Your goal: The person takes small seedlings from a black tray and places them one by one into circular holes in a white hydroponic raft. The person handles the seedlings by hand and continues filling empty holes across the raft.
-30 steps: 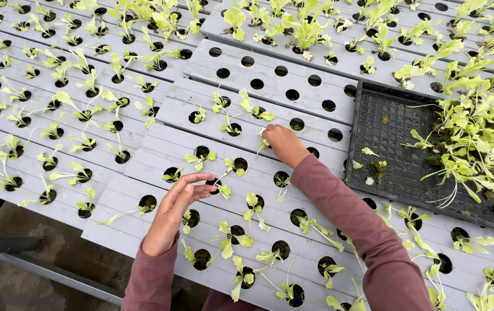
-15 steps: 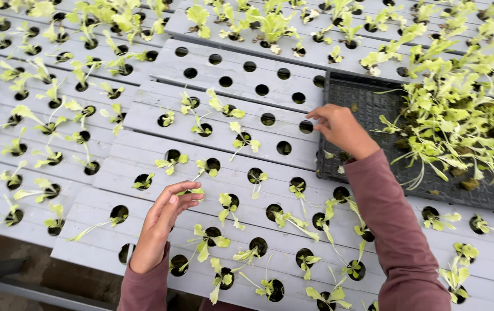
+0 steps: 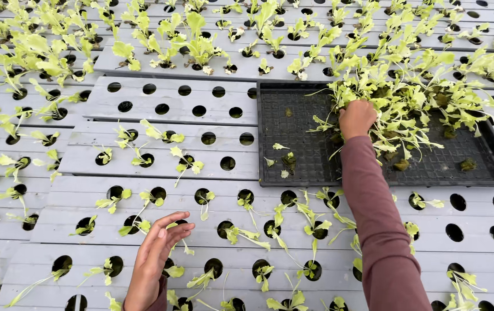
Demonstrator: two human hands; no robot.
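right hand curled shut, knuckles up, buried in heap of pale green seedlings piled in black mesh tray; what it pinches, cannot tell. left hand flat, fingers loosely spread, resting on grey channel with round holes. small leafy seedling under its fingers.

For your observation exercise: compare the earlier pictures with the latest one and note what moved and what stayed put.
The right hand travelled from the white planting channels rightward into the black tray, closing among the seedlings. The left hand stayed open over the near channel. Planted seedlings stayed put.
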